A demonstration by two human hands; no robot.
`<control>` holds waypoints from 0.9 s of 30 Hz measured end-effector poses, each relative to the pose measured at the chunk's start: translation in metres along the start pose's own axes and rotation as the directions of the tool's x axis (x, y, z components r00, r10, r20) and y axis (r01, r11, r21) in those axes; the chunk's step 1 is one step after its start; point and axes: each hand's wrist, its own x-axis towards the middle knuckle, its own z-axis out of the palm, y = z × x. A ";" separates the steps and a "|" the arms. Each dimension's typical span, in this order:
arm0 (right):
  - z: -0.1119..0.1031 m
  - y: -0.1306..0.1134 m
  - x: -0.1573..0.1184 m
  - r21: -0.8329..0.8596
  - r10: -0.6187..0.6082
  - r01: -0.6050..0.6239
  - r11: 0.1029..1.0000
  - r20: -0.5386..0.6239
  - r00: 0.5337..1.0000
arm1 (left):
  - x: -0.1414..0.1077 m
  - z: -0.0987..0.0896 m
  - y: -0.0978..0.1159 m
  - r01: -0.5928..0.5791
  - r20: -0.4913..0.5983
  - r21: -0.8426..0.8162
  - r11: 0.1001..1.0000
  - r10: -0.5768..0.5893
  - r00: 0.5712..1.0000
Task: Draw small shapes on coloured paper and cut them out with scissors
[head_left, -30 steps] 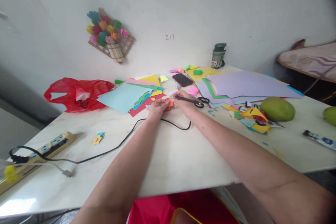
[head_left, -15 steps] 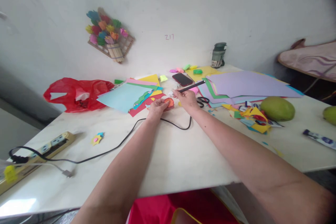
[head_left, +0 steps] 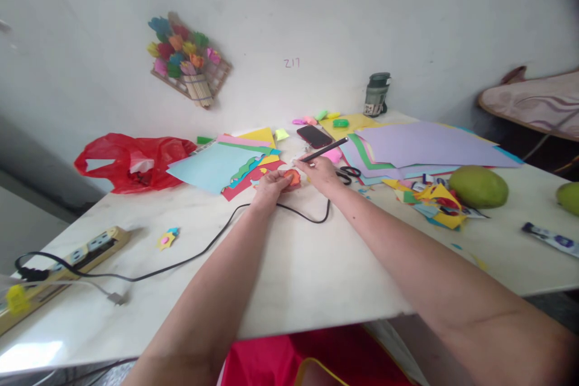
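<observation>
My left hand (head_left: 268,188) is closed, its fingertips pinching a small orange paper piece (head_left: 293,177) low over the table. Just right of it, my right hand (head_left: 320,172) is closed around a slim black pen-like stick (head_left: 325,149), which slants up to the right. A white crumpled bit lies by the right fingertips. Black-handled scissors (head_left: 348,175) are partly hidden behind the right wrist. Red paper (head_left: 239,186) with cut coloured scraps lies left of the left hand. A black cord (head_left: 217,240) passes below both hands and disappears near the right wrist.
Stacked coloured sheets (head_left: 420,142) lie right, a phone (head_left: 313,136) behind my hands. Paper scraps (head_left: 436,202), a green mango (head_left: 478,187) and a tube (head_left: 549,239) are at right. A red plastic bag (head_left: 122,160), power strip (head_left: 85,256) and paper flower (head_left: 166,239) are left.
My right hand has shifted slightly left with the black stick, which tilts a little more steeply. The left hand stays on the orange paper piece.
</observation>
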 end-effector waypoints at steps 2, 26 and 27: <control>0.001 0.001 0.000 -0.022 0.004 -0.003 1.000 0.013 1.000 | 0.000 -0.001 0.000 -0.001 0.002 0.002 1.000 0.001 1.000; 0.004 0.006 -0.002 -0.070 0.011 -0.008 0.998 0.037 0.999 | 0.000 0.000 0.000 0.007 0.034 -0.014 1.000 -0.006 0.999; 0.004 0.005 -0.002 -0.070 0.009 -0.006 0.998 0.037 0.999 | 0.000 0.000 0.000 0.004 0.035 -0.017 1.000 -0.003 0.999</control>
